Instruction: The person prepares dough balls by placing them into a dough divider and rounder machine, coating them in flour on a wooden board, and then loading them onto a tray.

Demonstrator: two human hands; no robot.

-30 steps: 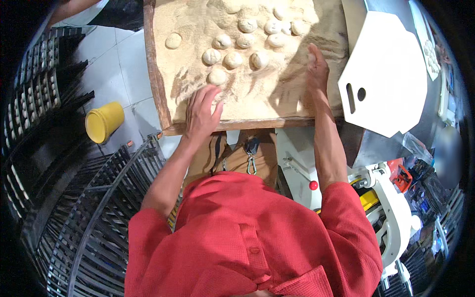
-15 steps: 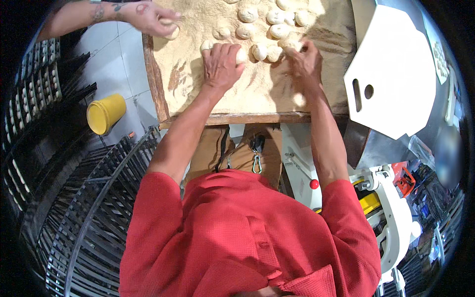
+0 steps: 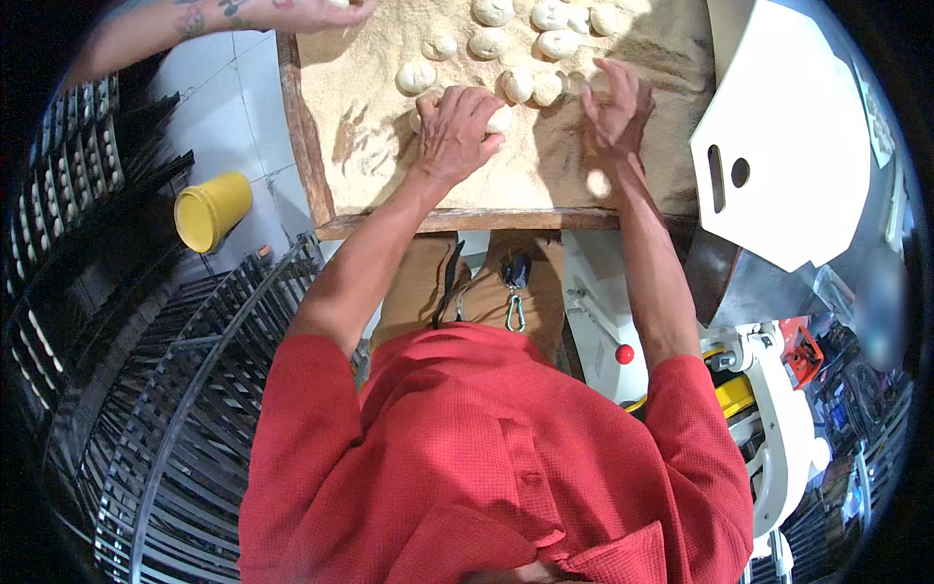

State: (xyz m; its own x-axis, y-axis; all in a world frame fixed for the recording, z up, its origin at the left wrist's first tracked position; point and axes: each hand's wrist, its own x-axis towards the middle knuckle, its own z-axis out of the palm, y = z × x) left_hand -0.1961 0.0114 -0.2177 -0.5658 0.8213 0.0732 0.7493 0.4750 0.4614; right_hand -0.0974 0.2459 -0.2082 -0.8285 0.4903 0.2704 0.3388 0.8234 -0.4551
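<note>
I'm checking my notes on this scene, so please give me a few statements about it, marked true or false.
1. The left hand is over dough. True.
2. The bucket is red. False: the bucket is yellow.
3. The board is right of the right hand. True.
4. Another person's hand shows at the upper right. False: the other person's hand is at the upper left.

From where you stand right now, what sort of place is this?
Probably a bakery: what look like dough balls lie in pale powder on a wood-edged work surface, and loaded dark racks stand at the left.
</note>
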